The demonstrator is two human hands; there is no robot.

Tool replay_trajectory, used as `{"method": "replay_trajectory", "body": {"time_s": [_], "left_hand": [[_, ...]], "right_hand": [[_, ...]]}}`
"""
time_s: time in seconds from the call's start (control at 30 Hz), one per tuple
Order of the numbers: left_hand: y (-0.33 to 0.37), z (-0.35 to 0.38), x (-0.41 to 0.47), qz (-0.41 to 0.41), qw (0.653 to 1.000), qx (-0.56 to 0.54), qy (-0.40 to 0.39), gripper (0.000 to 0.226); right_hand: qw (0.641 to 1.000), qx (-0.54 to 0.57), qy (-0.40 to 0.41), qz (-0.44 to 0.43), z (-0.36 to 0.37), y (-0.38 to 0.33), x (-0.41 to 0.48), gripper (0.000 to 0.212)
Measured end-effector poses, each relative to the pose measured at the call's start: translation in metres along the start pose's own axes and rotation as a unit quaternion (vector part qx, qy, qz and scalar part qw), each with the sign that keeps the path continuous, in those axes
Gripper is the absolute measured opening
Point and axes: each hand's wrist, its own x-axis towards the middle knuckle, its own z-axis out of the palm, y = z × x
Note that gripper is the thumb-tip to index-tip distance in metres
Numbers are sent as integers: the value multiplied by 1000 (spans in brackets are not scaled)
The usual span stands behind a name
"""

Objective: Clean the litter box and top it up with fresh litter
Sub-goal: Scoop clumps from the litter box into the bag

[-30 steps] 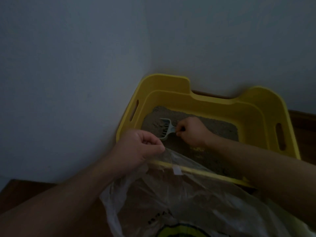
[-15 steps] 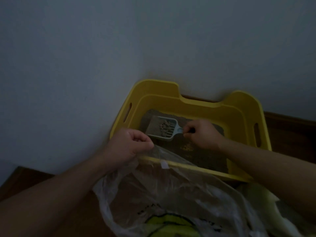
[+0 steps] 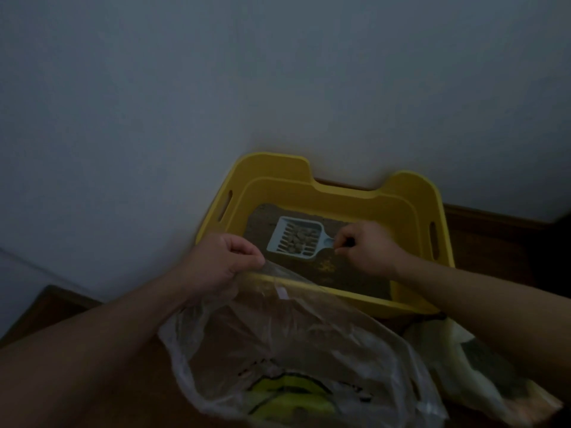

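Several clumps (image 3: 301,237) ride a pale scoop (image 3: 285,242) above the yellow litter box (image 3: 343,194) — the right hand (image 3: 367,250) pinches its handle in a narrow grip, the left hand (image 3: 221,264) clutches the plastic bag (image 3: 278,344) by its rim. Level carriage to the bag, apparently open, avoids spills.

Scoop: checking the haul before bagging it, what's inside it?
Brownish clumps lie piled in the scoop, over its slots. What sits beneath the clumps and under the scoop is covered.
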Motion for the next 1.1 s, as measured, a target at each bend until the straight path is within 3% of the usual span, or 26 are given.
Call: {"method": "replay_trajectory", "body": {"time_s": [0.3, 0.77, 0.93, 1.1], "left_hand": [[2, -2, -6, 15, 1000, 23, 11, 3], [8, -9, -19, 45, 993, 109, 20, 10], [12, -11, -25, 50, 990, 127, 18, 16], [13, -7, -29, 36, 993, 108, 6, 14]], "right_hand": [[1000, -8, 9, -5, -7, -3, -10, 23], [994, 52, 54, -75, -54, -25, -76, 17], [989, 102, 18, -108, -64, -30, -103, 38], [985, 86, -58, -135, -64, -36, -123, 34]]}}
